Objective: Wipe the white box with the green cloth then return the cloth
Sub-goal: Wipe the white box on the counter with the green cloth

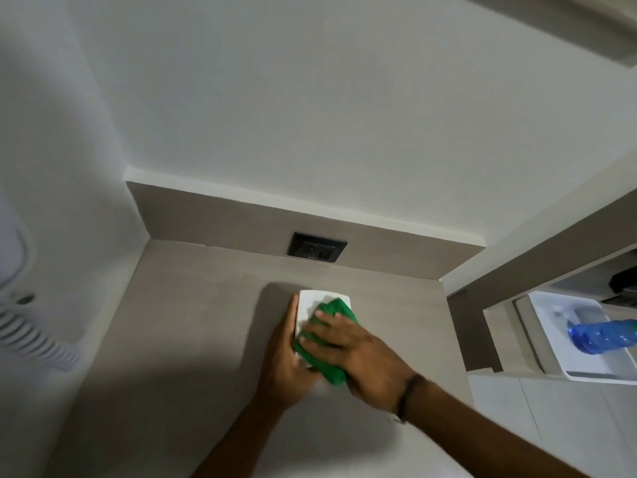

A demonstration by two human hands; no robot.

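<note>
- Resting on the counter (193, 322) toward its back edge and right side, the white box (310, 305) shows only a plain, smooth top face at its far end; the rest is covered by cloth and hands.
- The green cloth (336, 310) is bunched and folded, lying across the top of the box from its far right part down to its near end, where a thick fold sticks out under the palm.
- The right hand (348, 350) lies flat on the cloth, fingers spread and pressing it onto the box; a dark band sits on that wrist.
- The left hand (286, 360) cups the box's left side, fingers wrapped along its edge and thumb up against the wall, holding it steady.
- Behind the box, a black socket plate (317, 251) is set into the low upstand at the counter's back edge.
- Beyond the counter's right edge, a white tray (551, 336) sits in an open recess with a blue plastic bottle (603, 336) lying in it.
- Along the left edge stands a white appliance with ribbed vents (34, 336), possibly a fridge; it is blurred.
</note>
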